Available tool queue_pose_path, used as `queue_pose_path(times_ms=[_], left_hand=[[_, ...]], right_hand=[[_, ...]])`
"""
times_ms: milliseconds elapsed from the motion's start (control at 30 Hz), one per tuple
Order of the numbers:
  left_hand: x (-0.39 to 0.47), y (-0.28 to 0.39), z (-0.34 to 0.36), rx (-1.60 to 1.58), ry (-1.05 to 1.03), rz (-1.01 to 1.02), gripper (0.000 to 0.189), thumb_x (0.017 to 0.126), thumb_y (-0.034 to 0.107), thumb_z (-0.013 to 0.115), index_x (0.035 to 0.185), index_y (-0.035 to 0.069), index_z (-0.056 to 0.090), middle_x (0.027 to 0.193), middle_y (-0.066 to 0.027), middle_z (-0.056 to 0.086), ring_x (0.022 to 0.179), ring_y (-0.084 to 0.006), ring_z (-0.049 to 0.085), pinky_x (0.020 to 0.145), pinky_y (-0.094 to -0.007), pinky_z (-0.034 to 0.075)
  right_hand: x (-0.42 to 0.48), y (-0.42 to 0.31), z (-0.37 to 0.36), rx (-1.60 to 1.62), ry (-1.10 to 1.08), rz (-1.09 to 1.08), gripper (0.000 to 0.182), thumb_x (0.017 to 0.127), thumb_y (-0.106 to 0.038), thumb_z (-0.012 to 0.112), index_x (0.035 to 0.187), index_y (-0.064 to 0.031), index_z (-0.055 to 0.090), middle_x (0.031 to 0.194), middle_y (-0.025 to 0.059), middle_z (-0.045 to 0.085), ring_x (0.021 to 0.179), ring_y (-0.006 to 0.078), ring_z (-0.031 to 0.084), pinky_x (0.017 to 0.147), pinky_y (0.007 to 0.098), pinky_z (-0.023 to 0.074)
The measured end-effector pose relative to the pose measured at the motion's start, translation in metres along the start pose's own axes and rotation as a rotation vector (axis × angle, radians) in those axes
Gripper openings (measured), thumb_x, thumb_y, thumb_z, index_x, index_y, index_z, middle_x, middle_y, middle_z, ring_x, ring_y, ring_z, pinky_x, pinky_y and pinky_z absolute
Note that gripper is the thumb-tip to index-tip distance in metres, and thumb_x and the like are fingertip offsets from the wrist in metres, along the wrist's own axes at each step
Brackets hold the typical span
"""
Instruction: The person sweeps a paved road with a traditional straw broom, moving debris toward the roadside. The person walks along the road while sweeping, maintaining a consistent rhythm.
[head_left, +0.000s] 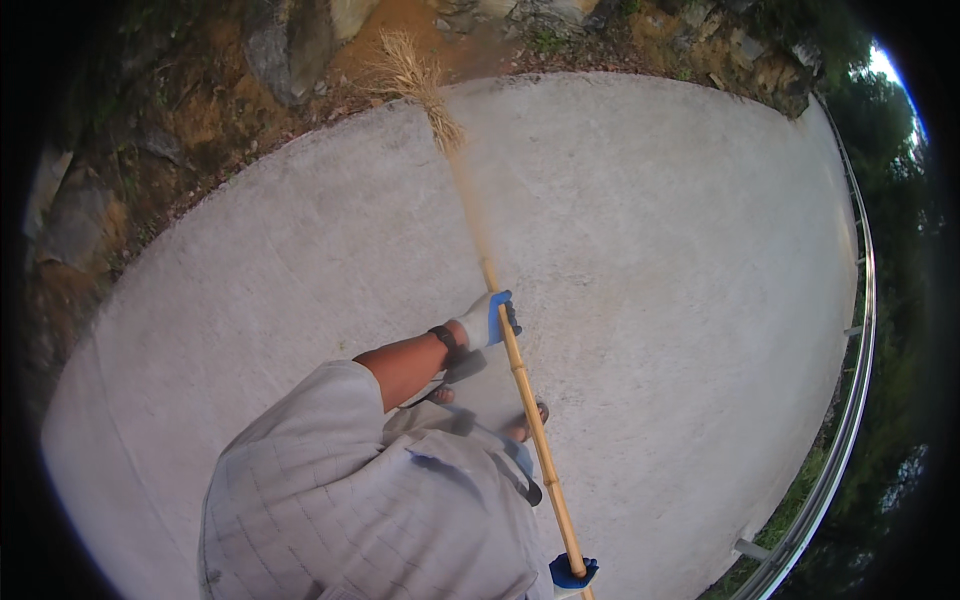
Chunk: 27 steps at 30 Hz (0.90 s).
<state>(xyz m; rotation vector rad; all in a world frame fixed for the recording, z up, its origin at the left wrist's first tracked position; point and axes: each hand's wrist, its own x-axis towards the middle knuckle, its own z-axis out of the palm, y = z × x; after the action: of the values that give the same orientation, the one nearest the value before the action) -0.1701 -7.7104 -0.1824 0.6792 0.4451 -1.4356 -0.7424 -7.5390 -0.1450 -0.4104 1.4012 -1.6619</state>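
A long broom with a bamboo handle (534, 420) runs from the bottom of the view up to a brush of dry twigs or straw (420, 82). Around the middle of the handle is my left hand (493, 319), in a white glove with blue coating. Lower down, my right hand (574, 571), in a similar glove, grips the handle near the bottom edge of the view. The brush lies over the far edge of the concrete road (660, 247), partly on the brown earth. Below the brush the handle looks pale and blurred.
A rocky earth bank (187, 120) with stones and dry leaves borders the road at the top and left. A metal guardrail (862, 352) curves along the right, with trees (885, 450) beyond. My sandalled foot (536, 420) is beside the handle.
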Motion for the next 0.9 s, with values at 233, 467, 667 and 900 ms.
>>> queue_pose_path(times_ms=[233, 467, 667, 900], left_hand=[[-0.006, 0.02, -0.094, 0.004, 0.404, 0.157, 0.019, 0.08, 0.025, 0.051, 0.069, 0.013, 0.042, 0.057, -0.0022, 0.039, 0.047, -0.0202, 0.04, 0.049, -0.0384, 0.04], [-0.058, 0.024, -0.189, -0.102, 0.802, 0.291, 0.027, 0.08, 0.032, 0.046, 0.062, 0.013, 0.04, 0.051, -0.0031, 0.037, 0.043, -0.0211, 0.04, 0.044, -0.039, 0.042], [-0.115, 0.014, -0.277, -0.409, 0.949, 0.438, 0.03, 0.081, 0.033, 0.046, 0.06, 0.014, 0.036, 0.05, -0.0008, 0.032, 0.042, -0.0172, 0.033, 0.045, -0.035, 0.041], [-0.174, -0.003, -0.312, -0.415, 0.919, 0.313, 0.02, 0.077, 0.028, 0.04, 0.062, 0.016, 0.037, 0.054, 0.0004, 0.033, 0.052, -0.0171, 0.037, 0.056, -0.0331, 0.038]], right_hand=[[-0.001, 0.007, 0.077, 0.075, 0.047, 0.334, 0.015, 0.073, -0.027, 0.058, 0.077, -0.0128, 0.056, 0.067, -0.0015, 0.055, 0.063, 0.013, 0.052, 0.06, 0.0277, 0.0422], [0.027, 0.013, 0.163, -0.334, -0.252, 0.137, 0.02, 0.079, -0.029, 0.053, 0.076, -0.0088, 0.053, 0.063, 0.0008, 0.051, 0.061, 0.0155, 0.051, 0.063, 0.0282, 0.0425], [0.044, 0.039, 0.257, -0.117, -0.492, 0.46, 0.02, 0.079, -0.026, 0.054, 0.072, -0.0078, 0.052, 0.061, 0.0005, 0.05, 0.057, 0.0132, 0.048, 0.061, 0.0282, 0.0416], [0.029, 0.06, 0.34, -0.13, -0.596, 0.566, 0.014, 0.079, -0.022, 0.055, 0.073, -0.0093, 0.051, 0.068, 0.0013, 0.053, 0.056, 0.0129, 0.048, 0.062, 0.0293, 0.0414]])
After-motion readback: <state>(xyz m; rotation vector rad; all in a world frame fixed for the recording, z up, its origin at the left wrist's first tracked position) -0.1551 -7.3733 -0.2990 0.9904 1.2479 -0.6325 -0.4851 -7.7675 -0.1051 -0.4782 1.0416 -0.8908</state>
